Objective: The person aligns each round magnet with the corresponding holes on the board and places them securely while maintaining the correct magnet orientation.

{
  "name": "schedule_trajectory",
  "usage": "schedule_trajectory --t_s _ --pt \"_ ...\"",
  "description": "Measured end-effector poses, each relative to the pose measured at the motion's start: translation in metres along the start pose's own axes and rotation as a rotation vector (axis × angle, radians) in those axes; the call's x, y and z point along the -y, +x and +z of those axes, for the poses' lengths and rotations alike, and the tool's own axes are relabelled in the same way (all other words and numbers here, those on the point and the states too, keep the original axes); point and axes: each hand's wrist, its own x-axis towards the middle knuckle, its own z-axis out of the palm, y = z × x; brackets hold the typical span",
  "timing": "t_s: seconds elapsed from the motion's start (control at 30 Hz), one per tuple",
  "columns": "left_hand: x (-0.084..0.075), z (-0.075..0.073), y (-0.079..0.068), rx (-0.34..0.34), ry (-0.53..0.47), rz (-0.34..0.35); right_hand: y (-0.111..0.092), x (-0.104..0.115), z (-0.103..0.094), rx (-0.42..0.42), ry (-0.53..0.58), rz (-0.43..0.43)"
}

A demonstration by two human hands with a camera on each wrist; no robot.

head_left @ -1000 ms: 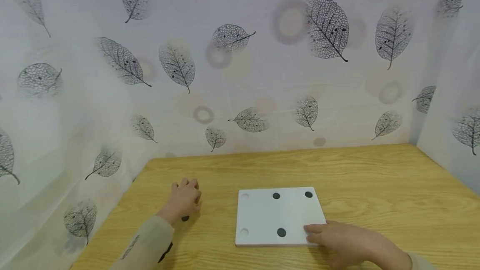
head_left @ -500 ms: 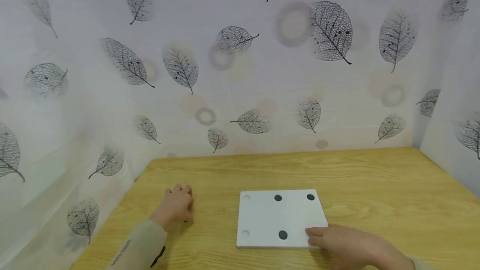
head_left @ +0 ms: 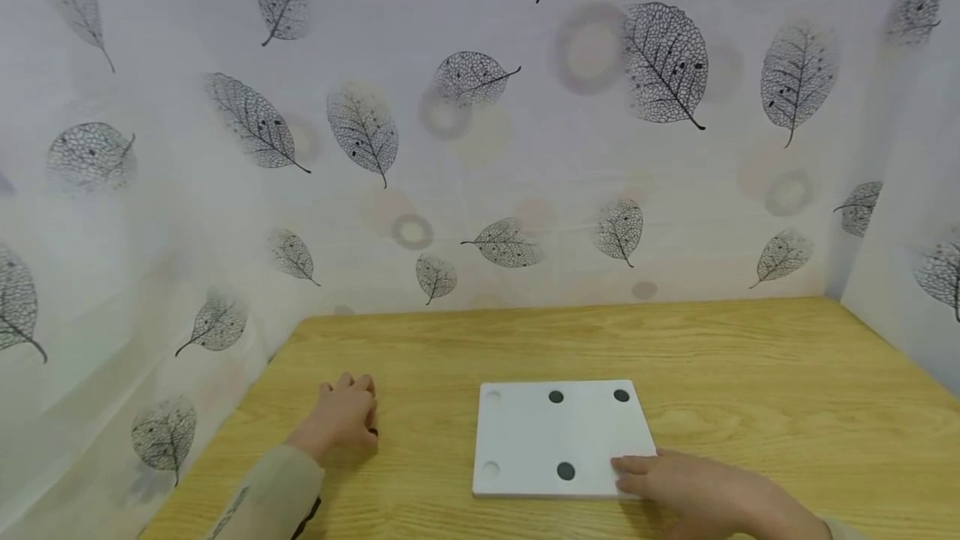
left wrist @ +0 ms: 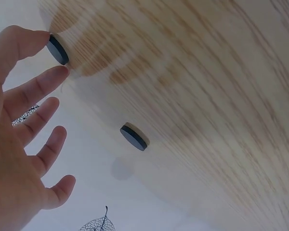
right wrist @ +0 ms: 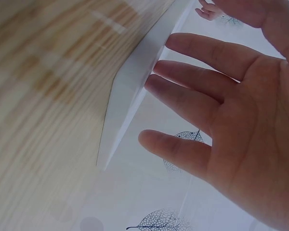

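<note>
While the left hand (head_left: 341,417) works at the left side of the wooden desk (head_left: 750,373), the head view shows me a sliver of a dark disc (head_left: 373,432) at its thumb and index finger. Well to its right, a white board (head_left: 525,436) lies flat on the wood, carrying three more dark discs (head_left: 566,471): two along the far edge, one near the close edge. Two pale round recesses (head_left: 491,469) sit down the board's left side, one far and one close. The right hand (head_left: 697,486) rests its fingertips at the board's near right corner. Behind everything hangs a pale sheet (head_left: 480,182) printed with dark leaves.

From the left wrist, I see the dark disc pinched by its rim between thumb and index finger, the other three fingers spread loosely. A loose disc (left wrist: 134,137) lies on the desk, apart from the hand.

From the right wrist, that hand's fingers stretch out and grasp nothing; three tips meet the board, while the little finger appears clear of it.
</note>
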Motion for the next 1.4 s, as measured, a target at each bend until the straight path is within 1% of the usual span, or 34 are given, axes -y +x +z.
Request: schedule_trajectory --t_s 0.3,0.57,0.83,1.0,1.2,1.4 --pt "0.0006 0.0020 -0.0008 0.009 -0.039 -0.006 -0.0005 -0.0002 -0.0007 0.000 0.016 -0.007" --pt "-0.0009 0.0012 -0.0025 0.025 -0.066 -0.005 -0.0007 -0.0005 0.0003 -0.012 -0.003 -0.019" --pt "-0.0013 0.0023 -0.0012 0.034 -0.062 -0.016 0.0001 -0.0014 0.0008 -0.014 0.000 -0.038" --pt "-0.0013 0.0017 0.0004 0.038 -0.068 -0.008 0.0000 -0.0023 0.0010 -0.011 0.008 -0.043" --pt "-0.0008 0.0020 0.0005 0.035 -0.065 0.003 -0.0002 -0.0017 0.0008 -0.008 0.020 -0.032" --pt "-0.0021 0.0011 -0.0006 0.029 -0.066 0.002 0.0000 0.0007 -0.0010 0.017 0.058 0.015"
